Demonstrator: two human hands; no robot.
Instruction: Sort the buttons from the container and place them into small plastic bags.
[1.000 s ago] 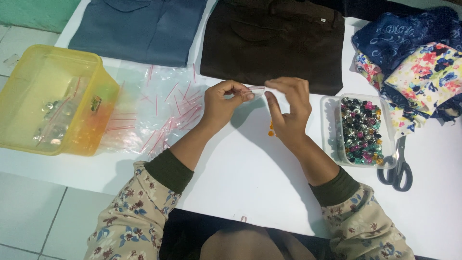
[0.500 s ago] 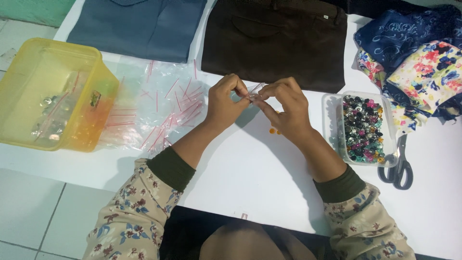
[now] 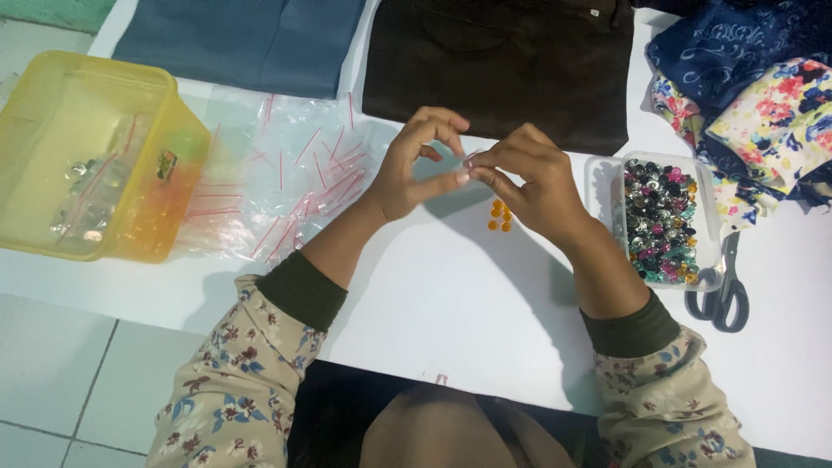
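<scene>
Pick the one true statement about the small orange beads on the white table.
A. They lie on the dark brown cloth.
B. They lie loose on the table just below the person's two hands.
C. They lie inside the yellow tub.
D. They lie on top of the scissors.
B: the orange beads sit in a small cluster on the bare white table, just under the left hand and right hand.

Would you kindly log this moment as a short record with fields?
Left hand: pinching a small clear plastic bag with the right hand.
Below hands: orange beads on the white table.
Left side: loose zip bags, yellow tub.
Right side: clear tray of mixed beads, scissors, floral cloth.
Far edge: blue trousers, brown trousers.
</scene>
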